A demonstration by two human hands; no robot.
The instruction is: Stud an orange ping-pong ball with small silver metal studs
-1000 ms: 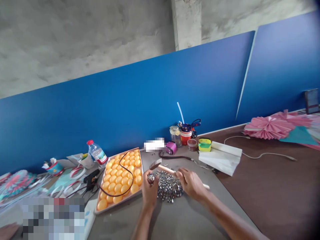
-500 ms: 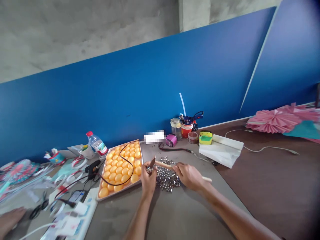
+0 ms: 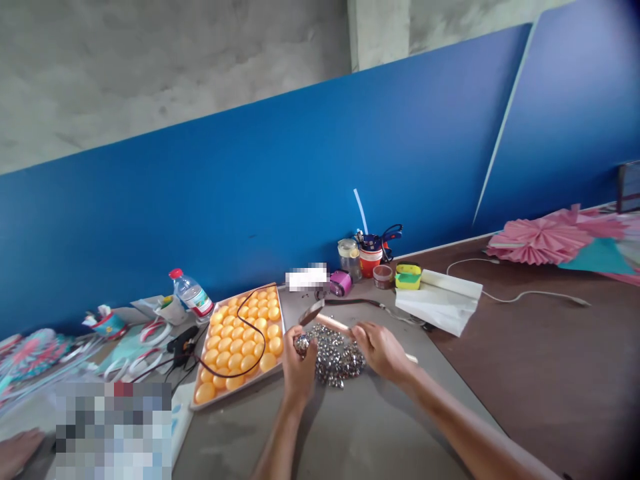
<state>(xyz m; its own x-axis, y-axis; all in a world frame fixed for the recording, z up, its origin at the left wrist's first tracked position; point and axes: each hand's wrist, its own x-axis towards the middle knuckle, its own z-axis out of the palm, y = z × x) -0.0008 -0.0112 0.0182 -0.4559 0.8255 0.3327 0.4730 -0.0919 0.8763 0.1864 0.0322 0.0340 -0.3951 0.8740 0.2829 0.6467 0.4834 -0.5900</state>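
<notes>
My right hand (image 3: 383, 350) is wrapped round the pale wooden handle of a hammer (image 3: 336, 325). The hammer's dark metal head is raised just above my left hand (image 3: 299, 367). Between the curled fingers and thumb of that hand sits a small round ball (image 3: 301, 343) with a shiny, silvery, studded surface; the fingers hide part of it. A pile of small shiny metal pieces (image 3: 337, 363) lies on the grey mat (image 3: 380, 427) between my hands. Left of my left hand, a shallow tray (image 3: 235, 392) is filled with orange balls, and a black cable crosses over them.
Along the blue partition (image 3: 225, 200) stand a water bottle (image 3: 193, 295), a glass jar (image 3: 349, 260), a red cup of tools (image 3: 370, 261) and a yellow-green container (image 3: 409, 276). White paper (image 3: 443, 303) lies on the right. Another person's hand (image 3: 23, 450) rests at far left.
The hammer head has lifted and swung slightly away from my left hand, so more of the silvery ball shows. The whole view has shifted a little.
</notes>
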